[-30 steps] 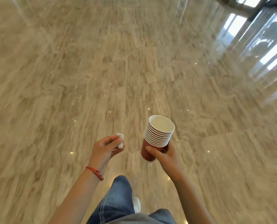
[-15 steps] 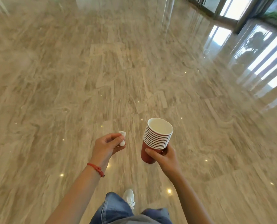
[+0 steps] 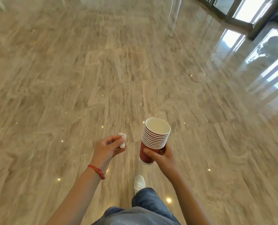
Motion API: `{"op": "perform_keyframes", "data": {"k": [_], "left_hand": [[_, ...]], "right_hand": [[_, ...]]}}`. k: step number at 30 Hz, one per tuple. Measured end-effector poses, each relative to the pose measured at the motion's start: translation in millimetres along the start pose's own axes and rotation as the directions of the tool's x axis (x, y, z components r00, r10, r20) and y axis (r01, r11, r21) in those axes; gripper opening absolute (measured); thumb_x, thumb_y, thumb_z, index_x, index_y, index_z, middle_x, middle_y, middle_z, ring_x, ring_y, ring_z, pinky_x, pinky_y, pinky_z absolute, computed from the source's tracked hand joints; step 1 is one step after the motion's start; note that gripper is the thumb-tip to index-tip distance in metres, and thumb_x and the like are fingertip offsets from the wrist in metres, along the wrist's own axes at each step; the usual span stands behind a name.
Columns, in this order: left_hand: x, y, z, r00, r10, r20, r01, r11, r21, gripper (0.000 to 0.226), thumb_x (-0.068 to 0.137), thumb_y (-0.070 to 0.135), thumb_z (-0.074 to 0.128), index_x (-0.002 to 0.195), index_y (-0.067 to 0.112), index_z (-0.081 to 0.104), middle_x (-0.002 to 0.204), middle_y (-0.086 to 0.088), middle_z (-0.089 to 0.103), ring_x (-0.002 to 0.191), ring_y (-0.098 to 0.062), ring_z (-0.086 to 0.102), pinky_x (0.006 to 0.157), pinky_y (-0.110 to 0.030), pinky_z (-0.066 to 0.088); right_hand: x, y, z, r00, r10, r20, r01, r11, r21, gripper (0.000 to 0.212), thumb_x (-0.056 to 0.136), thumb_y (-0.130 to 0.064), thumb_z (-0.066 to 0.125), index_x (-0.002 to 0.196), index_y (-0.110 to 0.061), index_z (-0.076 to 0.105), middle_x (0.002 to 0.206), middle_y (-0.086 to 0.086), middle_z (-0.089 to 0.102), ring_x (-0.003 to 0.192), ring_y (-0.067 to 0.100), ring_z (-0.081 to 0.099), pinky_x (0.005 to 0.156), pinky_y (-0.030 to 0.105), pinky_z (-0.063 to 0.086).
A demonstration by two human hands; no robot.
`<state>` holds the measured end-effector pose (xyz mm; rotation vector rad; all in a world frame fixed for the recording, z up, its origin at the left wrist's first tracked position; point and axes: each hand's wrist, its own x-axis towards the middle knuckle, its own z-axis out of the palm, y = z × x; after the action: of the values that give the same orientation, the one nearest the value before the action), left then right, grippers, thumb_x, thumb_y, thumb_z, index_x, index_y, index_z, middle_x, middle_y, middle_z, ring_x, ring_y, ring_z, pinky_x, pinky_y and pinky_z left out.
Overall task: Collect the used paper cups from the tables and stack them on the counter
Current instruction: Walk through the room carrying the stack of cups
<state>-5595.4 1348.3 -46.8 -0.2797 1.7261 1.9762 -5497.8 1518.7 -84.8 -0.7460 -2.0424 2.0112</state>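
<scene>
My right hand (image 3: 163, 154) grips a stack of several nested red paper cups (image 3: 152, 140) with white rims, held upright and tilted a little to the right, the top cup empty. My left hand (image 3: 106, 147) pinches a crumpled white tissue (image 3: 122, 139) between thumb and fingers, to the left of the cups. A red cord bracelet (image 3: 97, 171) sits on my left wrist. No table or counter is in view.
Polished beige marble floor (image 3: 102, 78) spreads in all directions, with ceiling light spots reflected in it. Glass doors with dark frames (image 3: 242, 13) stand at the upper right. My jeans leg and white shoe (image 3: 139, 182) show below the hands.
I have walked forward over the floor; the glass doors have come closer at the upper right. Both hands keep their hold and their places. My white shoe has stepped forward.
</scene>
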Motion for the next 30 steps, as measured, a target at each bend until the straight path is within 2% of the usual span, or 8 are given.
{"op": "perform_keyframes", "data": {"k": [2,5,7,11,15,21,25,30], "left_hand": [[40,25,24,1.0,0.02,-0.002,-0.02,1.0,-0.006,0.005,0.079,0.003,0.067,0.083,0.003,0.07,0.071,-0.008,0.068,0.068,-0.016,0.068,0.06,-0.021,0.055],[98,59,52,0.999,0.031,-0.026,-0.031,0.999,-0.018,0.007,0.079,0.002,0.067,0.084,0.003,0.07,0.072,-0.008,0.069,0.068,-0.015,0.068,0.06,-0.021,0.055],[136,74,67,0.998,0.028,-0.047,-0.029,0.999,-0.023,0.006,0.079,0.002,0.066,0.084,0.004,0.07,0.074,-0.009,0.069,0.07,-0.017,0.067,0.06,-0.021,0.055],[222,100,93,0.999,0.012,-0.048,-0.013,0.999,-0.03,0.005,0.079,0.001,0.066,0.082,0.003,0.07,0.073,-0.011,0.067,0.069,-0.019,0.067,0.059,-0.021,0.055],[330,133,120,0.999,0.007,-0.041,-0.008,0.999,-0.031,0.007,0.079,0.001,0.066,0.085,0.002,0.069,0.075,-0.012,0.068,0.066,-0.016,0.068,0.059,-0.022,0.055],[491,223,165,0.999,0.028,-0.018,-0.029,0.999,-0.014,0.009,0.079,0.003,0.067,0.087,0.002,0.07,0.071,-0.008,0.07,0.067,-0.017,0.069,0.06,-0.023,0.056],[586,283,194,0.999,0.032,-0.014,-0.032,0.999,0.036,0.007,0.078,0.005,0.069,0.085,0.005,0.071,0.076,-0.011,0.068,0.07,-0.019,0.069,0.061,-0.024,0.057],[691,318,232,1.0,-0.022,0.022,0.021,0.999,0.041,0.009,0.078,0.006,0.068,0.086,0.005,0.072,0.078,-0.01,0.069,0.071,-0.018,0.068,0.063,-0.024,0.056]], "right_hand": [[54,-22,-9,1.0,-0.006,0.02,0.006,1.0,-0.005,0.051,0.058,-0.034,0.083,0.104,-0.028,0.06,0.096,-0.012,0.072,0.091,0.005,0.067,0.07,0.017,0.053],[130,-51,-18,0.999,-0.014,0.05,0.015,1.0,-0.02,0.041,0.062,-0.026,0.082,0.097,-0.032,0.062,0.093,-0.017,0.072,0.087,0.002,0.067,0.068,0.013,0.051],[175,-62,-19,0.998,-0.014,0.055,0.015,1.0,-0.025,0.041,0.061,-0.025,0.081,0.097,-0.029,0.062,0.091,-0.017,0.072,0.086,0.001,0.067,0.067,0.011,0.05],[266,-70,-17,0.999,0.003,0.055,-0.002,1.0,-0.018,0.048,0.059,-0.025,0.082,0.103,-0.022,0.062,0.093,-0.013,0.073,0.088,0.004,0.068,0.068,0.013,0.05],[375,-76,-11,0.999,0.021,0.036,-0.02,0.999,-0.028,0.039,0.066,-0.012,0.082,0.098,-0.024,0.063,0.09,-0.011,0.073,0.087,0.006,0.068,0.067,0.014,0.051],[547,-127,1,1.0,0.0,0.014,0.0,1.0,-0.016,0.039,0.07,-0.006,0.079,0.098,-0.026,0.062,0.09,-0.013,0.073,0.086,0.005,0.068,0.068,0.015,0.052],[650,-166,4,1.0,-0.001,-0.022,0.0,1.0,-0.016,0.04,0.069,-0.008,0.08,0.098,-0.028,0.06,0.089,-0.01,0.072,0.087,0.004,0.067,0.069,0.015,0.052],[765,-185,-3,0.998,0.047,-0.046,-0.047,0.999,0.0,0.039,0.069,-0.012,0.08,0.098,-0.028,0.061,0.091,-0.012,0.072,0.088,0.004,0.067,0.068,0.016,0.052]]}}
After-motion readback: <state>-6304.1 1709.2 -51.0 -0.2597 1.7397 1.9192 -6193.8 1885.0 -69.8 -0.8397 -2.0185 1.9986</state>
